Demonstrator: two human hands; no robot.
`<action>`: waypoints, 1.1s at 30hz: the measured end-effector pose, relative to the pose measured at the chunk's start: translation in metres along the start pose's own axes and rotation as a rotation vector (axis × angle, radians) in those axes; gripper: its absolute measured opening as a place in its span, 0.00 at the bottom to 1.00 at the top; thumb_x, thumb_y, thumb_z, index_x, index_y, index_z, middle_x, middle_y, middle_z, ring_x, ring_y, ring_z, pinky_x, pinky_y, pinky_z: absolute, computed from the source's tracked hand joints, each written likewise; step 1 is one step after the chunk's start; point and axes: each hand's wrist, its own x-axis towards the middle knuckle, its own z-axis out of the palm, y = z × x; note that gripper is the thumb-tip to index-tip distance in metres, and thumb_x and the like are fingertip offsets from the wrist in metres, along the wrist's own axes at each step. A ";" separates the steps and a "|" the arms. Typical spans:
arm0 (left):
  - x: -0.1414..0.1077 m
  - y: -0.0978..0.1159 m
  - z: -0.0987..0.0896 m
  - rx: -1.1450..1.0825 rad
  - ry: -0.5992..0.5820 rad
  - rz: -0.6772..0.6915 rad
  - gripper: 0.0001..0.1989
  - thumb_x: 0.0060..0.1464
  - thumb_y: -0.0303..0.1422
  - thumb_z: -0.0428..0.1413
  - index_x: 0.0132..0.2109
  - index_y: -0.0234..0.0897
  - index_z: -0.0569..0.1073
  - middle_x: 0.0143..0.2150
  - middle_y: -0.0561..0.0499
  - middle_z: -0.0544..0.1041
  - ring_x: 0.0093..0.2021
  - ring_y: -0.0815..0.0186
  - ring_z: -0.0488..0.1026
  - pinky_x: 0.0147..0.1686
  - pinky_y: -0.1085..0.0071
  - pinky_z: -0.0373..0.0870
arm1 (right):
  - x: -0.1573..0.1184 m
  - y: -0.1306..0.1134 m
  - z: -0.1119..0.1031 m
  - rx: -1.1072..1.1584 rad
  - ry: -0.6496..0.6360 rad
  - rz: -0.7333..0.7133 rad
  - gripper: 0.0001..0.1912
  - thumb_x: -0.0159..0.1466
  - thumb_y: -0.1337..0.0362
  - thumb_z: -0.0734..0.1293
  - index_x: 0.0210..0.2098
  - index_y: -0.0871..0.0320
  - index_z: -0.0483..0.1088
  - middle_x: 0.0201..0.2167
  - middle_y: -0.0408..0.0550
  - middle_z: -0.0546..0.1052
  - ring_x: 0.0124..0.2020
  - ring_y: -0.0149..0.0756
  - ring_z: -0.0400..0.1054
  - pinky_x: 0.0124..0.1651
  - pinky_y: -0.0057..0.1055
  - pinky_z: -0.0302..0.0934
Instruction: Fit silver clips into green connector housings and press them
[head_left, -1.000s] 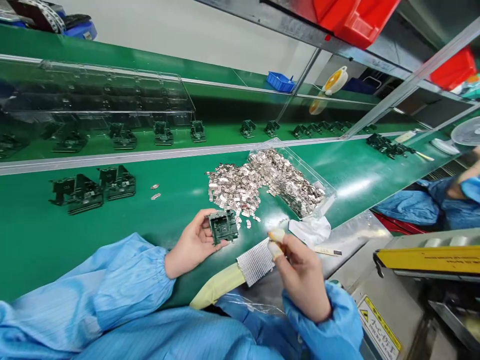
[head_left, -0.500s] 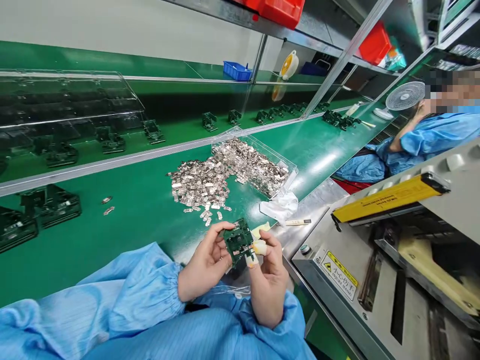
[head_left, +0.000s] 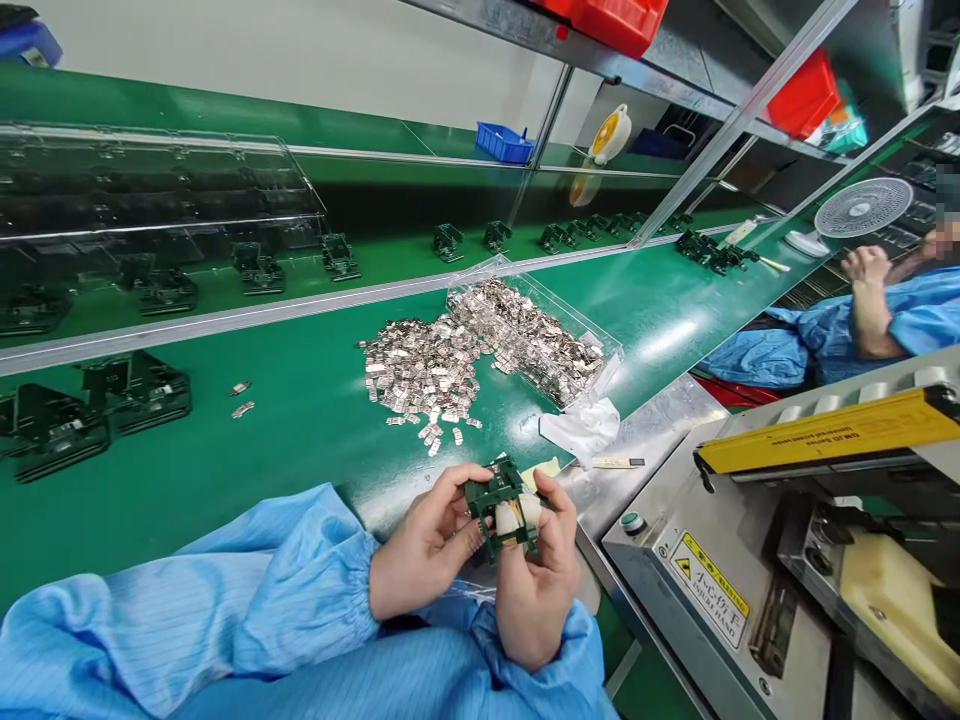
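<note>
A dark green plastic frame-like part [head_left: 491, 487] is held between both hands, above the table's near edge. My left hand [head_left: 426, 540] is closed on its left side, thumb at the lower front and fingers behind. My right hand [head_left: 541, 575] grips the right side; its wrapped fingertips, in pale covers, reach into the part's opening. Whether a small metal piece is between those fingers is hidden. Beyond the hands lies a heap of small silvery metal plates [head_left: 424, 372], spilling from a clear plastic tray [head_left: 606, 372] full of the same plates.
Two loose plates [head_left: 241, 410] and several green parts [head_left: 139, 393] lie at left. A white cloth [head_left: 581, 430] rests beside the tray. At right stands a metal machine [head_left: 675, 530] with a yellow bar [head_left: 832, 432]. A co-worker in blue sleeves [head_left: 926, 310] sits beyond, near a fan [head_left: 862, 207].
The green part has been turned in my hands, and my right fingertips have moved from its right edge into its opening. The view has shifted left; the co-worker's hand shows lower.
</note>
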 end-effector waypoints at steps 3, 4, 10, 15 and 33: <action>0.000 -0.001 -0.001 0.059 0.048 -0.004 0.14 0.63 0.38 0.53 0.54 0.42 0.63 0.45 0.47 0.75 0.40 0.66 0.74 0.39 0.72 0.72 | -0.001 0.000 0.003 -0.020 0.011 -0.023 0.05 0.61 0.70 0.63 0.34 0.55 0.70 0.54 0.53 0.67 0.56 0.45 0.63 0.53 0.38 0.60; 0.000 -0.002 -0.001 0.072 0.065 -0.010 0.13 0.63 0.38 0.53 0.53 0.42 0.63 0.44 0.47 0.75 0.39 0.67 0.74 0.38 0.73 0.72 | -0.001 0.000 0.004 -0.026 0.002 -0.032 0.05 0.61 0.70 0.63 0.34 0.55 0.70 0.54 0.53 0.67 0.56 0.45 0.63 0.53 0.38 0.60; 0.000 0.000 -0.001 0.077 0.101 -0.037 0.15 0.59 0.36 0.57 0.51 0.42 0.65 0.43 0.49 0.75 0.36 0.68 0.73 0.35 0.74 0.70 | -0.001 0.002 0.001 0.192 -0.048 0.066 0.09 0.64 0.68 0.66 0.44 0.53 0.70 0.43 0.47 0.74 0.44 0.37 0.70 0.46 0.32 0.66; 0.001 0.005 0.000 0.087 0.098 -0.066 0.16 0.58 0.35 0.58 0.51 0.41 0.65 0.41 0.49 0.75 0.35 0.69 0.72 0.33 0.75 0.70 | 0.002 -0.003 0.004 0.366 -0.034 0.239 0.08 0.61 0.66 0.70 0.40 0.55 0.70 0.35 0.44 0.78 0.35 0.33 0.74 0.37 0.26 0.69; -0.010 0.009 0.010 0.232 0.133 -0.185 0.15 0.51 0.29 0.61 0.46 0.38 0.70 0.33 0.54 0.74 0.30 0.71 0.71 0.29 0.78 0.69 | -0.025 0.011 0.003 0.565 0.078 0.386 0.10 0.58 0.61 0.73 0.34 0.56 0.68 0.28 0.42 0.73 0.29 0.31 0.68 0.32 0.25 0.67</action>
